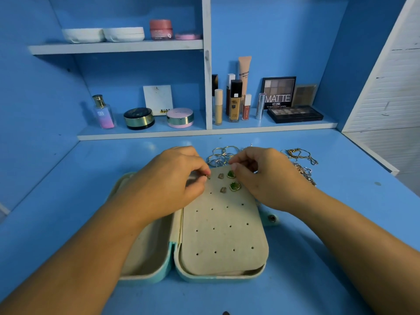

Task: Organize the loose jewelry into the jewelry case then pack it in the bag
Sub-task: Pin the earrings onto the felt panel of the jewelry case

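Note:
A light blue jewelry case (256, 272) lies open on the desk, its beige earring panel (223, 237) dotted with small holes. Two green heart earrings (234, 186) and two small brownish ones (223, 190) sit in the panel's top rows. My left hand (172, 180) pinches a tiny earring at a hole near the panel's top left corner. My right hand (266, 176) has its fingers curled at the panel's top right edge, touching the upper green earring. Loose silver chains (221, 154) and gold chains (300, 155) lie behind the case.
The blue desk (341, 223) is backed by shelves with a perfume bottle (103, 112), compacts (139, 118), foundation bottles (235, 101) and eyeshadow palettes (295, 113). A white louvred panel (391, 87) stands at the right. No bag is in view.

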Action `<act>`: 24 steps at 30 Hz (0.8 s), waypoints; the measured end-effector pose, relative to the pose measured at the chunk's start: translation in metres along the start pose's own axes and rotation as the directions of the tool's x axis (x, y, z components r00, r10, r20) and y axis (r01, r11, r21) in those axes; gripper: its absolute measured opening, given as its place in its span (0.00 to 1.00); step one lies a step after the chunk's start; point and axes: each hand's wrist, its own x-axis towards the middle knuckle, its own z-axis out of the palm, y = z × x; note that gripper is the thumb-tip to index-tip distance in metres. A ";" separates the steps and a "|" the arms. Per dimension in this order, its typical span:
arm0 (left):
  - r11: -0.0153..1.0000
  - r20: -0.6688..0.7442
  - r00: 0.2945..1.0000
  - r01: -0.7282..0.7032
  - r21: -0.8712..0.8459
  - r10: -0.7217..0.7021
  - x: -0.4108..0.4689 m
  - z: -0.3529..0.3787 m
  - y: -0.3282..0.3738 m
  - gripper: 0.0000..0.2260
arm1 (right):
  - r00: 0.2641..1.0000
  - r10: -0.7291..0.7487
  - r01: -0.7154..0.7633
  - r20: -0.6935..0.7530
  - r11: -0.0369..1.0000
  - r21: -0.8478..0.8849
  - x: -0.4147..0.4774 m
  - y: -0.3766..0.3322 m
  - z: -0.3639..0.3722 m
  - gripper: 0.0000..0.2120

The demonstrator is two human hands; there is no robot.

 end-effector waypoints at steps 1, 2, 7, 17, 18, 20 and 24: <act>1.000 -0.003 1.000 -0.004 0.003 0.004 0.000 0.001 0.000 0.06 | 1.000 -0.001 0.001 -0.002 1.000 0.002 0.000 0.000 0.000 0.05; 1.000 -0.003 1.000 -0.008 0.003 0.008 0.001 0.001 0.000 0.07 | 1.000 -0.001 0.001 -0.003 1.000 0.003 0.000 0.000 0.000 0.05; 0.993 0.012 0.998 0.056 -0.101 -0.055 -0.002 0.001 -0.005 0.10 | 1.000 0.013 -0.013 0.000 0.999 0.030 0.000 0.001 -0.001 0.06; 0.927 -0.008 0.973 0.217 -0.307 -0.231 -0.001 0.007 -0.012 0.08 | 0.996 -0.011 0.022 -0.087 0.992 0.128 -0.001 -0.002 -0.001 0.05; 0.918 0.001 0.971 0.226 -0.327 -0.238 0.000 0.006 -0.012 0.09 | 0.996 -0.016 0.030 -0.093 0.989 0.146 -0.002 -0.003 -0.001 0.05; 0.903 0.027 0.970 0.236 -0.359 -0.242 0.000 0.006 -0.013 0.09 | 0.995 -0.022 0.042 -0.096 0.976 0.212 -0.002 -0.004 -0.001 0.05; 0.861 0.073 0.962 0.268 -0.431 -0.263 0.002 0.003 -0.014 0.10 | 0.993 -0.055 0.087 -0.108 0.946 0.314 -0.005 -0.009 0.000 0.06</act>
